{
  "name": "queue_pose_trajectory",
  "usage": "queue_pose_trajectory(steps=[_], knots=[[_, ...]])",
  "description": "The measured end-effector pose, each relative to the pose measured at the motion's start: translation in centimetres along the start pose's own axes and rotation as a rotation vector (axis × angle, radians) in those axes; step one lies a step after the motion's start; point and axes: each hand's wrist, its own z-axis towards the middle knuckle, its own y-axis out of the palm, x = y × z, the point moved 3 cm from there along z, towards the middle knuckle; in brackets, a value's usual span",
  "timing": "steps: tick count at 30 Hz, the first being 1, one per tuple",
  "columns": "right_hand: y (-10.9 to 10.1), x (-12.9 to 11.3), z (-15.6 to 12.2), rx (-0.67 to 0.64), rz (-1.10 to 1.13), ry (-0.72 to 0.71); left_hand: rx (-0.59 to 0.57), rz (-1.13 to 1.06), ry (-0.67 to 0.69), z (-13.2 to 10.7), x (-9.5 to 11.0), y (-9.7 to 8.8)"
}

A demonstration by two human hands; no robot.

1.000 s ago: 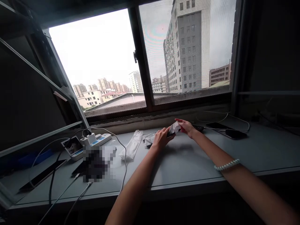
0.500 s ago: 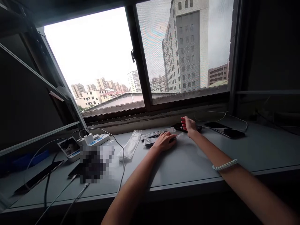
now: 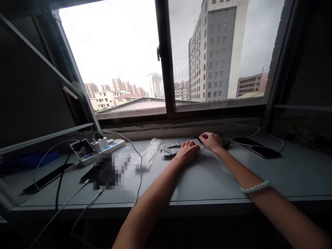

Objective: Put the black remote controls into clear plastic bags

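The R hand [image 3: 211,141], half a sec. ago raised and loosely curled, is now lower, its fingertips beside the L hand [image 3: 187,151]. So both hands are now close over the same work, I judge. R fingers are bent w/ tips near together; I cannot tell if they pinch sth. A black thing [image 3: 227,143] shows partly beside that hand. L fingers are half bent and lie on the wrapped packet [image 3: 169,151], near the back of the desk [image 3: 207,186]; whether they grip or only press, I cannot tell.

To the left lies a clear bag [image 3: 148,154], then a white power strip [image 3: 111,148] w/ plugs, cables, and a dark device [image 3: 49,178]. On the right, a phone [image 3: 261,151]. The room is dim; light comes from the window [image 3: 109,52], w/ bldgs. outside.
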Motion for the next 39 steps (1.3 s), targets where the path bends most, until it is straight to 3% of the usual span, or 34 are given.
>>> queue_pose_trajectory(steps=[2,5,11,16,20,24,39], knots=[[0.1,0.4,-0.1,-0.050,-0.143,-0.018,0.013,-0.011,-0.030,0.0,-0.2,0.0],[0.2,1.4,0.2,-0.088,-0.237,-0.042,0.122,-0.005,-0.136,-0.1,-1.2,-0.7],[0.6,3.2,0.8,-0.141,-0.475,0.016,0.292,0.140,-0.626,-1.6,-6.2,-2.7],[0.3,3.1,0.6,-0.120,-0.514,0.051,0.296,0.122,-1.019,-3.7,-9.8,-3.3],[0.2,3.5,0.8,-0.113,-0.516,0.115,0.210,0.061,-1.207,-5.1,-11.3,-3.2],[0.3,3.9,1.0,-0.141,-0.495,0.117,0.146,0.037,-1.240,-5.7,-11.8,-3.2],[-0.6,2.4,1.1,-0.230,-0.224,0.076,0.152,-0.007,-1.174,-6.2,-12.0,-3.7]])
